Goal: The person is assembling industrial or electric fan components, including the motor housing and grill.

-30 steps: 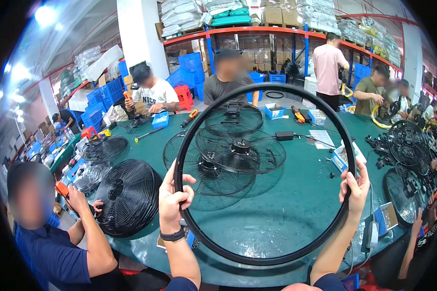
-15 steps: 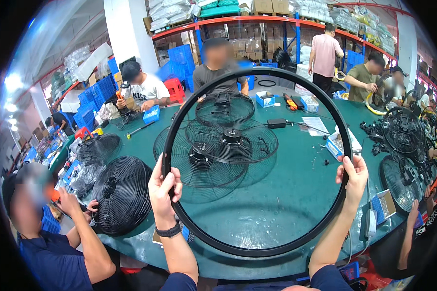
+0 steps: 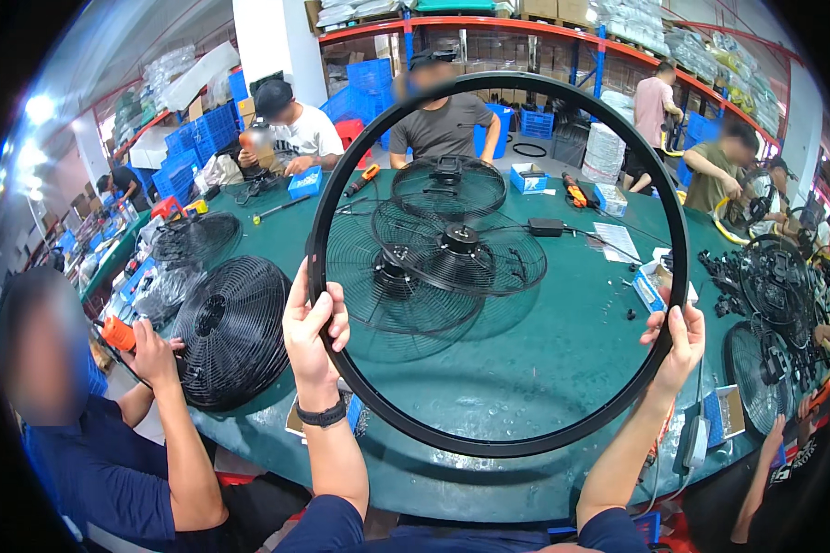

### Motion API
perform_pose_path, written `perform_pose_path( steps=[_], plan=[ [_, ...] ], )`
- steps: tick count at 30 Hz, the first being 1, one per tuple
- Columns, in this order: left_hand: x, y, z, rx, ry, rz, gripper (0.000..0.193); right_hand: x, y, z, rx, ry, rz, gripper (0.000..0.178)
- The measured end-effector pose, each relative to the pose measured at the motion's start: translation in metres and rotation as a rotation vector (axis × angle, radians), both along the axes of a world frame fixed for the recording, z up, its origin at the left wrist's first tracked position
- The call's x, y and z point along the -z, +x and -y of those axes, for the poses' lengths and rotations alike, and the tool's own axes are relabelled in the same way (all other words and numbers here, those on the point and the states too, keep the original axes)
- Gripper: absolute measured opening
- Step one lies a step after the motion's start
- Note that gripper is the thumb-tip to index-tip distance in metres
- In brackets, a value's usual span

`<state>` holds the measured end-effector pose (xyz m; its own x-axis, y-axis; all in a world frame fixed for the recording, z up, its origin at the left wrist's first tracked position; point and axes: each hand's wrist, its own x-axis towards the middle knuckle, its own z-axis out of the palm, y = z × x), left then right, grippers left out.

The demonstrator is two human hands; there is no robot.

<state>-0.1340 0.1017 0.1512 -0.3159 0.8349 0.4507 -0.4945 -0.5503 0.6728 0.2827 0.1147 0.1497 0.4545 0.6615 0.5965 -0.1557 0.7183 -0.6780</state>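
Black ring (image 3: 498, 449) held up between both hands
Left hand (image 3: 310, 337) and right hand (image 3: 679, 346) clasp its opposite sides; it looks larger than a second ago, apparently lifted closer, so still being handled, with fan grilles (image 3: 496, 265) beyond the grip

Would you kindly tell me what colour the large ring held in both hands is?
The ring is black, best seen in the head view.

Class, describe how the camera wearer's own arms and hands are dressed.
The left hand and right hand are ungloved. A black band circles the left wrist; the right wrist shows nothing worn. Short, dark navy sleeves leave the forearms uncovered.
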Motion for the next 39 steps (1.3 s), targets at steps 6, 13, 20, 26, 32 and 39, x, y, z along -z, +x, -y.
perform_pose_path(
  steps=[6, 13, 20, 26, 32, 39],
  plan=[
    [0.003, 0.000, -0.002, -0.177, 0.044, -0.086, 0.044, -0.007, -0.011, 0.003, 0.092, -0.039, 0.094, 0.037],
    [0.002, 0.008, -0.003, -0.096, 0.049, -0.033, 0.041, -0.007, -0.011, 0.008, 0.032, 0.057, 0.031, 0.044],
    [0.005, 0.011, -0.005, -0.109, 0.034, 0.004, 0.035, -0.001, 0.009, 0.001, -0.026, 0.092, -0.051, 0.035],
    [0.009, 0.006, -0.008, -0.111, 0.077, 0.023, 0.034, 0.006, 0.018, -0.001, 0.009, -0.040, -0.044, 0.029],
    [0.006, 0.006, -0.004, -0.156, 0.092, 0.010, 0.035, -0.002, 0.002, 0.002, 0.031, -0.002, -0.088, 0.029],
    [0.008, 0.013, -0.008, -0.103, 0.073, 0.027, 0.035, 0.003, 0.017, 0.004, 0.070, 0.015, -0.054, 0.032]
  ],
)
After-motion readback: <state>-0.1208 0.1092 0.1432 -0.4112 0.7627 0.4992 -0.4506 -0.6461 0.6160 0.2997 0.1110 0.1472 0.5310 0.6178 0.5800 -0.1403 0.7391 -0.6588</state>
